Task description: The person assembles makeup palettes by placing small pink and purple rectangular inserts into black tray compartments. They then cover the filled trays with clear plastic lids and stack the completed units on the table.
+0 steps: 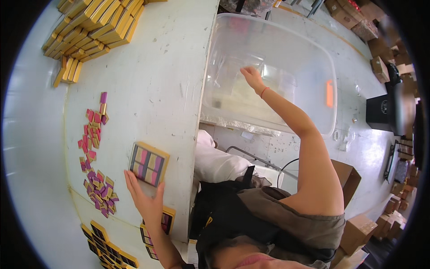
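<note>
On the white table lies a shallow yellow-edged box [150, 163] with dark dividers and pink, purple and gold pieces in its compartments. My left hand [147, 197] spans its near end, fingers at one corner and thumb at the other. Out to the right, my right hand [253, 80] is closed over a large translucent plastic bin [309, 49]; whatever its fingers pinch, if anything, is too unclear to tell. Clear plastic pieces [282, 83] show inside the bin. Left of the box, small flat pink, purple and gold pieces [96, 190] are strewn in a long loose heap.
Stacked yellow boxes [96, 27] stand at the table's far left. More filled boxes [107, 249] lie near left, and others [168, 219] beside my left forearm. The table edge [204, 89] runs between table and bin. Cardboard boxes [358, 231] and a black bin [378, 112] stand right.
</note>
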